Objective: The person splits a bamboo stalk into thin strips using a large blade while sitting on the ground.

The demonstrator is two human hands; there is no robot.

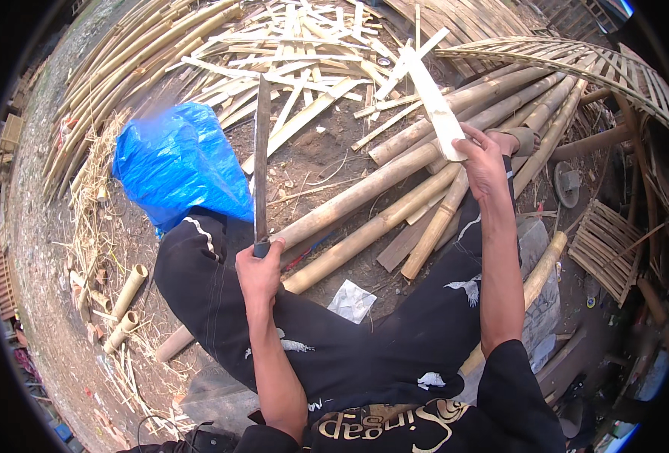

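My left hand (260, 275) is closed round the dark handle of a machete (261, 158). Its long, narrow blade points up and away from me, above my bent left knee. On the other side, my right hand (485, 160) grips the near end of a pale split bamboo strip (434, 104). That strip slants up and to the left, apart from the blade. Below and between the hands, thick round bamboo poles (380, 189) run across the ground between my legs. A crumpled white paper (352, 301) lies near my lap.
A blue tarp (180, 162) covers something by my left knee. Split strips (297, 57) are heaped ahead, with long poles (134, 57) at the far left. A slatted bamboo panel (610, 253) and a curved bamboo frame (568, 57) stand right. Short bamboo pieces (128, 291) lie left.
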